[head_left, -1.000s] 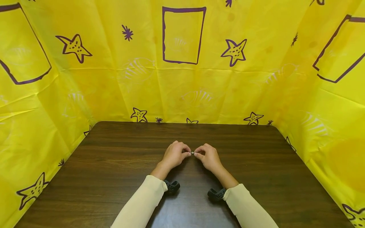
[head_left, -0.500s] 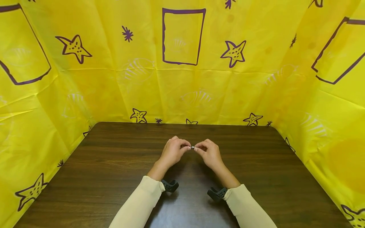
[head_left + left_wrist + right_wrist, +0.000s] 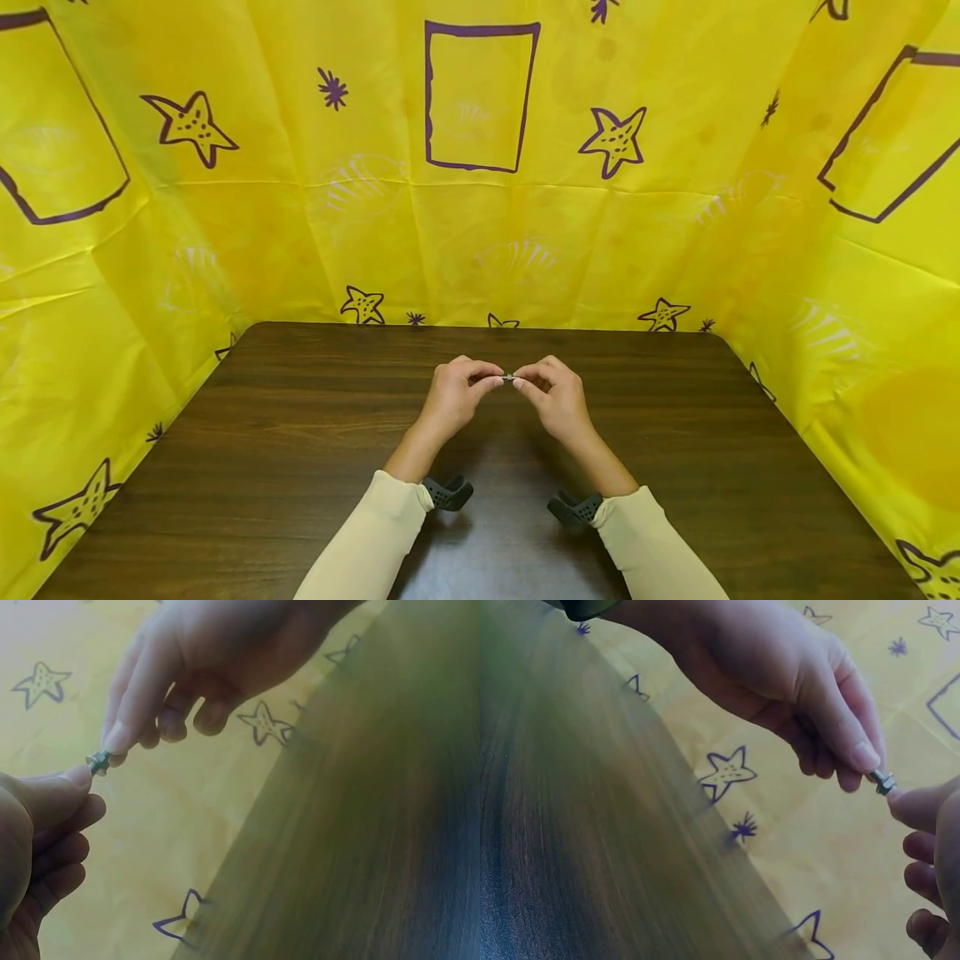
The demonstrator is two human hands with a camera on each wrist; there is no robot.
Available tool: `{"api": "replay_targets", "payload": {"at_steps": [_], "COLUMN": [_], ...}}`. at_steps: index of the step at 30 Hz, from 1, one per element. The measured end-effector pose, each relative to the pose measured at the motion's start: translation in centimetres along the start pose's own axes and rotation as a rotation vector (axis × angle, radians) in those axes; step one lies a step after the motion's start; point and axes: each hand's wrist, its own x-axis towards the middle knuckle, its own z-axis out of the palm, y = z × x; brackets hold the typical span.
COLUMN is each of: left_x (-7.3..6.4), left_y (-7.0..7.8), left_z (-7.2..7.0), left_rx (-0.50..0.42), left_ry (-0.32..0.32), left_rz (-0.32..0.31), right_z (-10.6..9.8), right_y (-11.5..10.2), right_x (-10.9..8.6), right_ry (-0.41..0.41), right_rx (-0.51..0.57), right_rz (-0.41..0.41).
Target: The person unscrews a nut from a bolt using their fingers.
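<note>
A small metal bolt (image 3: pixel 879 778) with a nut-like hexagonal piece along it is held between the two hands, well above the dark table. My left hand (image 3: pixel 452 396) pinches one end with thumb and index finger. From the opposite side, my right hand (image 3: pixel 558 398) pinches the other end the same way. Only the short middle stretch of the bolt (image 3: pixel 98 762) shows between the fingertips; both ends are covered. In the left wrist view, the other fingers of the left hand (image 3: pixel 37 840) curl loosely below its thumb.
A dark wood-grain table (image 3: pixel 300 433) spans the foreground. Yellow cloth (image 3: pixel 480 217) printed with purple starfish and frames hangs behind it and along both sides. Dark perforated straps (image 3: pixel 448 493) sit at both wrists, beside cream sleeves (image 3: pixel 367 533).
Both hands have moved a little farther forward in the head view, carrying the bolt along. Their fingertips keep pinching its two ends.
</note>
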Motion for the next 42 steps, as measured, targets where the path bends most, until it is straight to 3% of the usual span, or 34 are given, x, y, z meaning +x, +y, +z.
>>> {"api": "replay_targets", "payload": {"at_steps": [5, 12, 19, 25, 33, 42], "left_x": [0.0, 0.2, -0.1, -0.2, -0.1, -0.2], "left_y": [0.2, 0.3, -0.1, -0.2, 0.2, 0.2], "left_z": [-0.3, -0.7, -0.9, -1.1, -0.9, -0.8], "left_rx": [-0.029, -0.077, -0.084, -0.082, -0.106, -0.120], "left_ry": [0.037, 0.036, -0.012, -0.033, -0.040, -0.050], "left_rz": [0.015, -0.022, -0.098, -0.103, -0.072, -0.062], "right_z": [0.1, 0.6, 0.2, 0.3, 1.3, 0.1], "right_y": [0.0, -0.2, -3.2, -4.8, -0.3, -3.8], "right_x": [0.1, 0.3, 0.4, 0.3, 0.0, 0.2], "right_ry": [0.015, 0.011, -0.066, -0.115, -0.212, -0.274], "right_rx": [0.035, 0.064, 0.117, 0.091, 0.116, 0.195], "right_rz": [-0.016, 0.008, 0.126, 0.189, 0.185, 0.166]}}
